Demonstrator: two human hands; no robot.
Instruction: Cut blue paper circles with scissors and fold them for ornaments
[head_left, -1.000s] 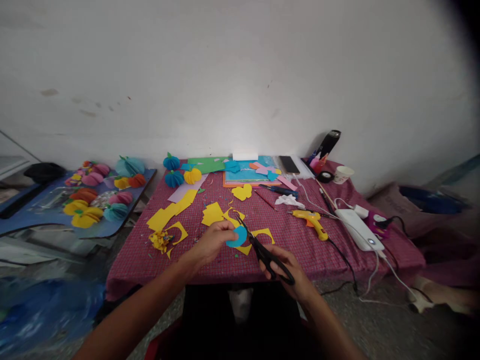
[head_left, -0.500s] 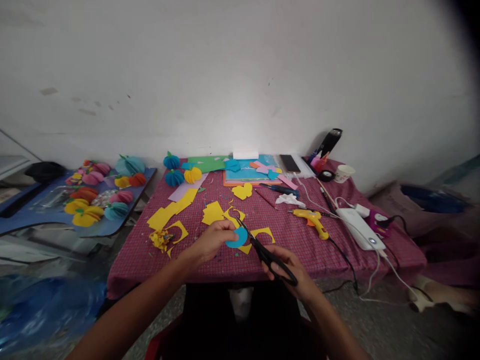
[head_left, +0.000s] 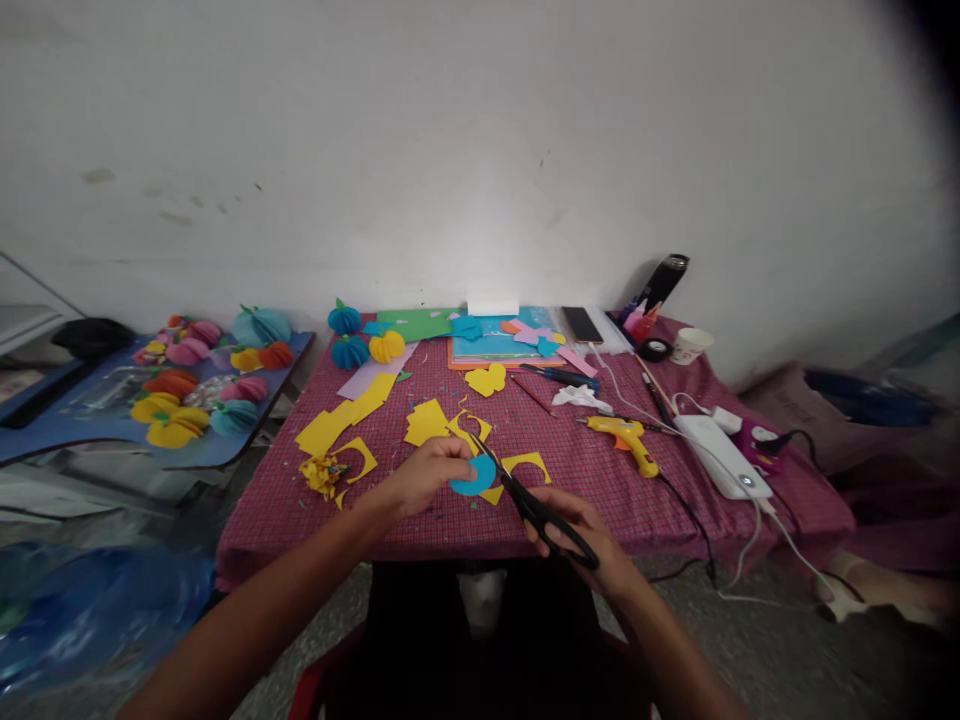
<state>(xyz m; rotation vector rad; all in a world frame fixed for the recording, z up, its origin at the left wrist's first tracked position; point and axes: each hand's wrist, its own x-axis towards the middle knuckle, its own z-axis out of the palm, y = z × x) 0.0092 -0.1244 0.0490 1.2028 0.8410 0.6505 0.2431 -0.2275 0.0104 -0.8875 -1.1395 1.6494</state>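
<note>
Head view: the left hand (head_left: 429, 472) pinches a blue paper disc (head_left: 475, 478) between closed fingertips. Just right of it, black scissors (head_left: 534, 505) meet the disc's edge, the right hand (head_left: 581, 535) closed through their handles.

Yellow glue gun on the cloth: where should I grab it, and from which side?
Probably by the handle of the glue gun, coming from above on the near side. It lies flat on the table, nozzle pointing left, handle angled toward the near edge with its black cord trailing from the end.
</note>
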